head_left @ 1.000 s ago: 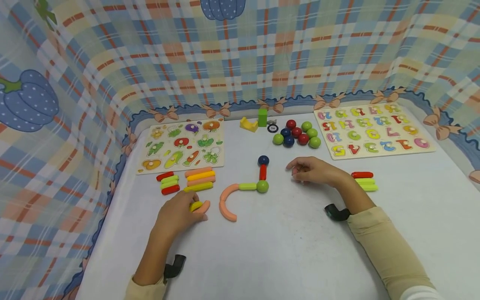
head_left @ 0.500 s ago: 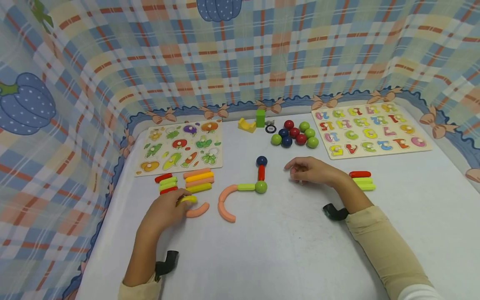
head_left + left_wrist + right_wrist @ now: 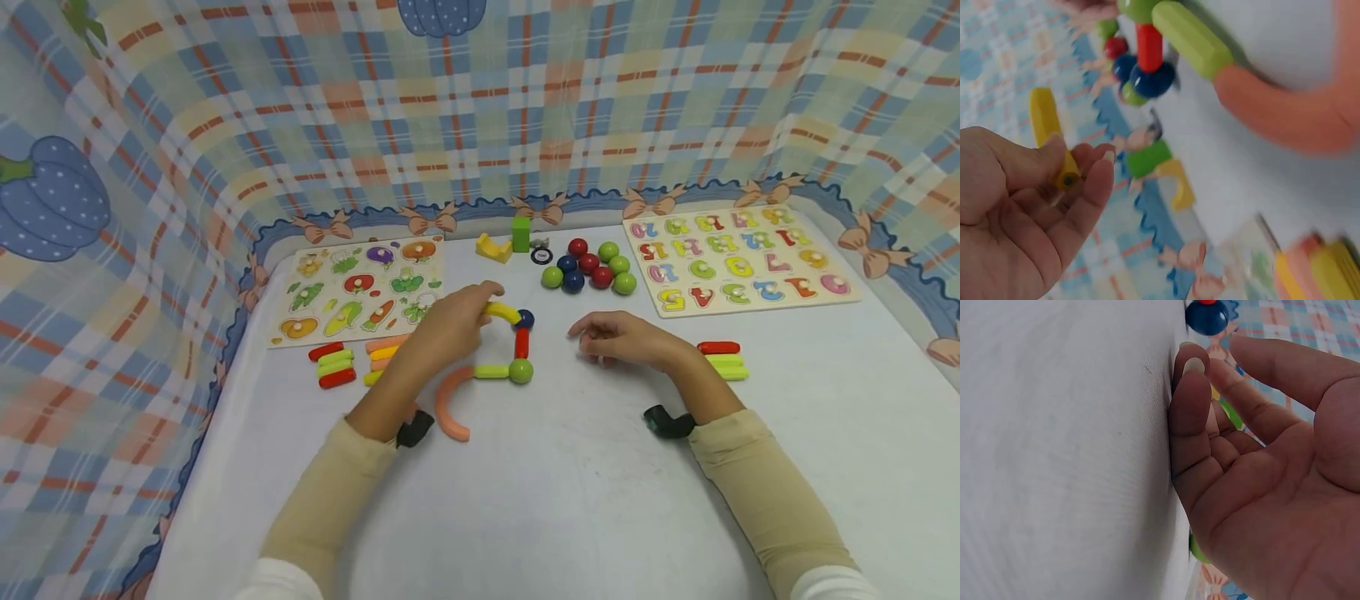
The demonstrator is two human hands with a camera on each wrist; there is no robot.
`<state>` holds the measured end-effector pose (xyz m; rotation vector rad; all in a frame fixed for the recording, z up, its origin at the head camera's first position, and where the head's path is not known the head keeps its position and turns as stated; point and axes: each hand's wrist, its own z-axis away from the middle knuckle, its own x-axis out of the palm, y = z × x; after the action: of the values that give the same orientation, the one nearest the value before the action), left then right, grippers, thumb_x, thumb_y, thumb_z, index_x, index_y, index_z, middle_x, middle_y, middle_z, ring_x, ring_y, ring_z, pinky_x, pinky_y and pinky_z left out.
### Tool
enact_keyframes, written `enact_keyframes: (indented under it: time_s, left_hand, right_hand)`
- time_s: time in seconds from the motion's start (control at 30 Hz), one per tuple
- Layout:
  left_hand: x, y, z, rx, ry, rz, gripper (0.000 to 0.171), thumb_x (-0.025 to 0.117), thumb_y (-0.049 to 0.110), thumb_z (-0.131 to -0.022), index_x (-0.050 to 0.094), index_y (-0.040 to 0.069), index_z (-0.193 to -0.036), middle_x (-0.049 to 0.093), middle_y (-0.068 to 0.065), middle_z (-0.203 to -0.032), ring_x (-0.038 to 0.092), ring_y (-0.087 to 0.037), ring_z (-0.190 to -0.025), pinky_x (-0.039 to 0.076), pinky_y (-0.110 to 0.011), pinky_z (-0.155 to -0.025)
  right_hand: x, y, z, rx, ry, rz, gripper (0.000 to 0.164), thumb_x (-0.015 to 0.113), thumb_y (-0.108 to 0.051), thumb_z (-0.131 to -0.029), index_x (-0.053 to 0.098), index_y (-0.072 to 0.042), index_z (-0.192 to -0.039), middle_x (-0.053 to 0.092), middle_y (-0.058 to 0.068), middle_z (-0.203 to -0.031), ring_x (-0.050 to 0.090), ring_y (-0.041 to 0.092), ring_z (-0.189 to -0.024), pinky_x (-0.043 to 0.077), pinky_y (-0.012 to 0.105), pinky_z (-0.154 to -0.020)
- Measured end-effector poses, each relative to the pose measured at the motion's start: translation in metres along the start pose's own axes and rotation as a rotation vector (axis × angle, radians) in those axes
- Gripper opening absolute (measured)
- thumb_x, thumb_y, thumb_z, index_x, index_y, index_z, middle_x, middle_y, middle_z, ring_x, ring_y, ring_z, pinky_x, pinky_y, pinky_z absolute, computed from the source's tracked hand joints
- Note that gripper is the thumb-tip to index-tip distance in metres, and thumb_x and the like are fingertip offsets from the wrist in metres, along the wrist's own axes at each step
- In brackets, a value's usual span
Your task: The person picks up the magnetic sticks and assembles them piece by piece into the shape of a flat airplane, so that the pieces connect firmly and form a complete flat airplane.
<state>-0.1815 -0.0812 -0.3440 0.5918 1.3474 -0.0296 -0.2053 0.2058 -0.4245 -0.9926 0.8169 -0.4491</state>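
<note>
My left hand (image 3: 455, 327) pinches a yellow curved stick (image 3: 502, 312) between thumb and fingers; its far end overlaps the dark blue ball (image 3: 526, 319) in the head view. In the left wrist view the yellow stick (image 3: 1044, 115) shows a small hole in its near end. A red stick (image 3: 522, 343) runs from the blue ball to a green ball (image 3: 521, 371). From there a light green stick (image 3: 492, 372) leads left to an orange curved piece (image 3: 447, 408). My right hand (image 3: 618, 335) rests on the table, right of these, fingers loosely curled around nothing.
Several loose balls (image 3: 588, 263) sit at the back, beside a green block (image 3: 521, 234) and a yellow block (image 3: 493, 248). A vegetable puzzle board (image 3: 281, 312) lies left, a number board (image 3: 652, 283) right. Short sticks (image 3: 335, 366) lie at left, more sticks (image 3: 724, 361) by the right forearm.
My left hand picked up the yellow curved stick from the left, leaving an orange curved one behind, and carried it right and away to the blue ball. The right hand stayed put.
</note>
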Motion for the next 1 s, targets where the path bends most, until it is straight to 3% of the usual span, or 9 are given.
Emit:
enact_keyframes:
  time_s: [0.13, 0.3, 0.43, 0.53, 0.73, 1.0]
  left_hand:
    - [0.019, 0.018, -0.043, 0.042, -0.064, -0.018, 0.031, 0.054, 0.02, -0.091, 0.05, 0.019, -0.122, 0.056, 0.005, -0.107, 0.049, -0.011, -0.087, 0.041, -0.028, -0.082]
    - [0.04, 0.029, -0.069, 0.045, -0.095, -0.073, 0.034, 0.059, 0.024, -0.088, 0.05, 0.023, -0.121, 0.058, 0.005, -0.102, 0.05, -0.012, -0.08, 0.042, -0.029, -0.077]
    - [0.048, 0.031, -0.077, 0.031, -0.122, -0.094, 0.033, 0.061, 0.023, -0.087, 0.054, 0.023, -0.119, 0.059, 0.004, -0.104, 0.049, -0.012, -0.082, 0.042, -0.029, -0.079]
    - [0.051, 0.03, -0.082, 0.029, -0.148, -0.105, 0.031, 0.061, 0.025, -0.087, 0.056, 0.022, -0.117, 0.058, 0.006, -0.105, 0.049, -0.013, -0.083, 0.041, -0.029, -0.079]
    - [0.056, 0.025, -0.087, -0.01, -0.167, -0.114, 0.029, 0.06, 0.026, -0.087, 0.057, 0.02, -0.115, 0.058, 0.006, -0.105, 0.048, -0.012, -0.085, 0.041, -0.029, -0.082]
    - [0.058, 0.017, -0.088, -0.045, -0.128, -0.024, 0.026, 0.063, 0.025, -0.085, 0.06, 0.017, -0.11, 0.058, 0.004, -0.098, 0.048, -0.014, -0.082, 0.04, -0.029, -0.079]
  right_hand:
    - [-0.002, 0.003, -0.001, 0.009, 0.002, -0.031, 0.029, 0.056, -0.022, -0.09, 0.055, -0.013, -0.117, 0.059, 0.013, -0.09, 0.054, 0.029, -0.08, 0.047, 0.036, -0.07]
    - [-0.007, 0.013, -0.002, -0.008, -0.038, -0.198, 0.033, 0.052, -0.022, -0.092, 0.052, -0.007, -0.122, 0.057, 0.018, -0.097, 0.056, 0.03, -0.083, 0.049, 0.036, -0.072]
    - [-0.013, 0.024, -0.001, -0.044, -0.07, -0.432, 0.037, 0.046, -0.017, -0.095, 0.044, 0.003, -0.126, 0.053, 0.024, -0.104, 0.058, 0.028, -0.082, 0.05, 0.035, -0.072]
    - [-0.016, 0.027, 0.0, -0.071, -0.08, -0.54, 0.038, 0.044, -0.014, -0.096, 0.04, 0.007, -0.127, 0.051, 0.025, -0.106, 0.059, 0.026, -0.081, 0.05, 0.035, -0.072]
    - [-0.016, 0.026, 0.0, -0.082, -0.089, -0.554, 0.038, 0.044, -0.014, -0.096, 0.039, 0.007, -0.127, 0.051, 0.026, -0.107, 0.059, 0.026, -0.082, 0.05, 0.035, -0.073]
    - [-0.015, 0.028, 0.001, -0.057, -0.065, -0.573, 0.036, 0.044, -0.013, -0.096, 0.041, 0.006, -0.127, 0.05, 0.027, -0.107, 0.058, 0.026, -0.081, 0.05, 0.035, -0.073]
